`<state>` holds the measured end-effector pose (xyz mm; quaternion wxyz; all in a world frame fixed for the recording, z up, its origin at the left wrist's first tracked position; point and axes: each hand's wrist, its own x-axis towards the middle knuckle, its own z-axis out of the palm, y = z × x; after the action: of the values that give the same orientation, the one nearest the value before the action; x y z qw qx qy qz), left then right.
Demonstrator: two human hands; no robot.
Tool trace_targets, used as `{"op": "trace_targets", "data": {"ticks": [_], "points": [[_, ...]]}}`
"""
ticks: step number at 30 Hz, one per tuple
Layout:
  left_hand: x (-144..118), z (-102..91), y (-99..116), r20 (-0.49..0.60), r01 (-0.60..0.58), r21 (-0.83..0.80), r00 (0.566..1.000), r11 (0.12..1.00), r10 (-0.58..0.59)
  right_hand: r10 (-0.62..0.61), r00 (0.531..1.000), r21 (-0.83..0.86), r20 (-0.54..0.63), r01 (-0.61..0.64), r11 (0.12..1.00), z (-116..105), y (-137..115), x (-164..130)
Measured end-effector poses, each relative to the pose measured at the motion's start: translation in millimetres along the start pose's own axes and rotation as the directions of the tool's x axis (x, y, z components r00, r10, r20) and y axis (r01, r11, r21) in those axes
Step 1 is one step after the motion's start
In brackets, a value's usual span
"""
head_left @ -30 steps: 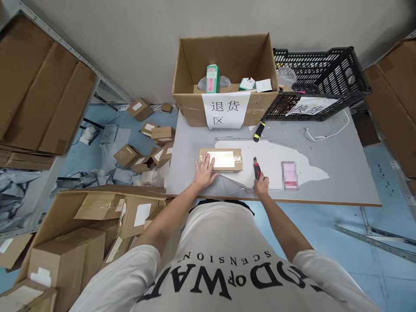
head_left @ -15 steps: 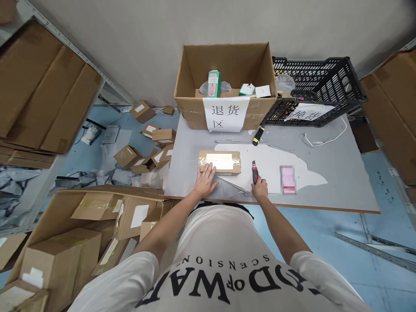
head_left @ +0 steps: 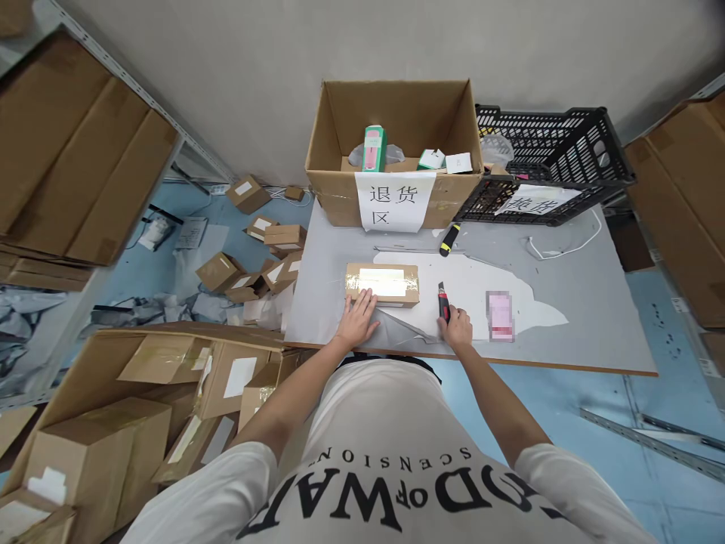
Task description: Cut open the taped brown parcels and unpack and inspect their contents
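The small taped parcel (head_left: 383, 283) lies flat on the grey table (head_left: 572, 302), near its front edge, left of middle. My left hand (head_left: 358, 319) rests spread and flat, fingertips on the parcel's near corner, gripping nothing. My right hand (head_left: 456, 327) is curled around the red-and-black box cutter (head_left: 442, 303), blade end pointing away from me, just beside the parcel's right end.

Risk first: the tape looks glossy, and with only fingertips pinning one corner the parcel could skate if the blade drags. A slip to the left would bring the edge toward my own fingers. Too deep a cut could score whatever is inside.

There is loose grey wrapping (head_left: 405, 326) under my wrists, which might bunch up and snag. The table's front edge sits right behind my hands, so there's little room to pull back. To the right lies a pink slip (head_left: 501, 316), with open tabletop beyond it. Ahead, a second cutter with a yellow end (head_left: 450, 238), then the big open carton (head_left: 396, 143) and black crate (head_left: 552, 162) wall off the far side.
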<state>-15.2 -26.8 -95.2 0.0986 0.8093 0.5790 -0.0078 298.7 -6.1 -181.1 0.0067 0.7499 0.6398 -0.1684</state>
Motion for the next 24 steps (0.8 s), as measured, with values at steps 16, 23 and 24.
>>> {"op": "trace_targets", "data": {"ticks": [16, 23, 24], "points": [[0, 18.8, -3, -0.035, 0.01, -0.04, 0.999, 0.999, -0.012, 0.417, 0.907, 0.003, -0.067, -0.417, 0.909, -24, 125, -7], [-2, 23.1, -4, -0.063, -0.001, -0.051, 0.998, 0.999, -0.002, 0.432, 0.902, -0.017, 0.012, -0.432, 0.902, -21, 122, 9], [-2, 23.1, -4, -0.064, -0.001, -0.052, 0.998, 0.999, -0.002, 0.435, 0.9, -0.017, 0.019, -0.435, 0.9, -22, 122, 12]]}}
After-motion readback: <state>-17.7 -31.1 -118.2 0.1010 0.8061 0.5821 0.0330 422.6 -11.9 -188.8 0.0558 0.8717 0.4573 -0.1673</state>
